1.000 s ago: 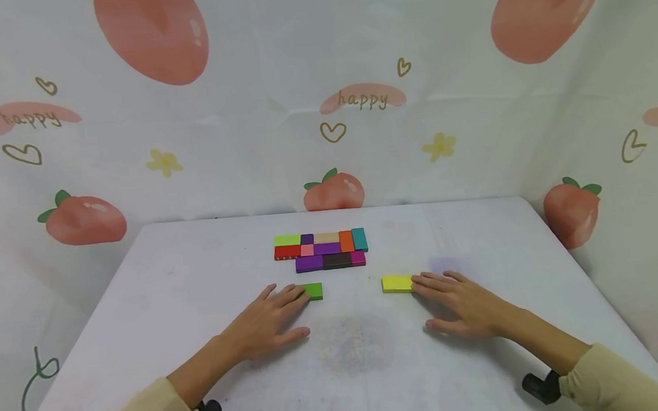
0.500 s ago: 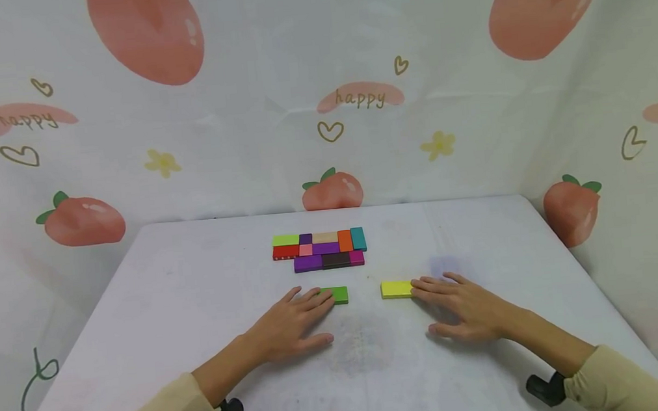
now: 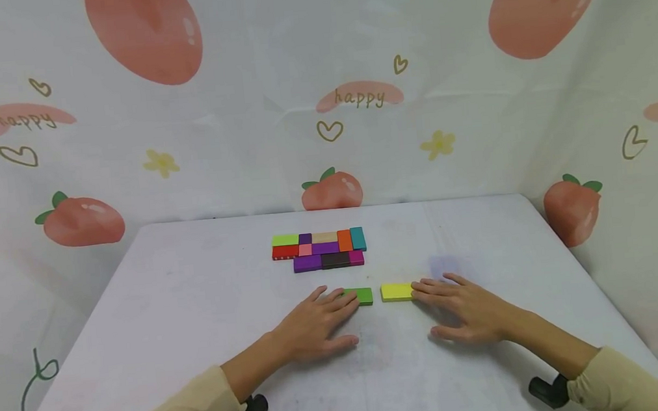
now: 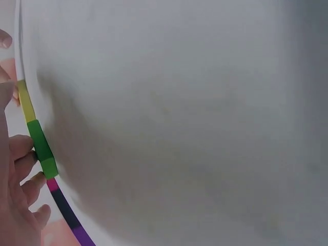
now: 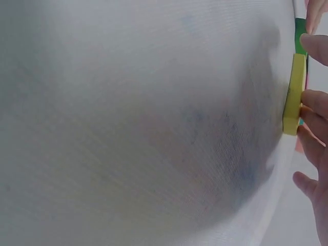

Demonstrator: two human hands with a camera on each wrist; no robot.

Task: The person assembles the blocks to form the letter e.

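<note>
My left hand (image 3: pixel 318 324) lies palm down with straight fingers, its fingertips on the left end of a green block (image 3: pixel 365 296). Across a small gap to the right lies a yellow block (image 3: pixel 395 292), and the straight fingertips of my right hand (image 3: pixel 461 308) touch its right end. Both blocks lie flat on the table, end to end and apart. In the left wrist view the fingertips press on the green block (image 4: pixel 42 146). The right wrist view has the fingers on the top of the yellow block (image 5: pixel 293 97), with the thumb held away from it.
Behind the hands, several coloured blocks (image 3: pixel 325 248) lie packed together in rows on the white table (image 3: pixel 169 330). A printed cloth (image 3: pixel 241 141) hangs behind the table and down its sides. A dark wrist device (image 3: pixel 254 409) shows at the left cuff.
My left hand has slid the green block to the right and slightly nearer me, narrowing the gap to the yellow block. The right hand and the yellow block stay almost in place.
</note>
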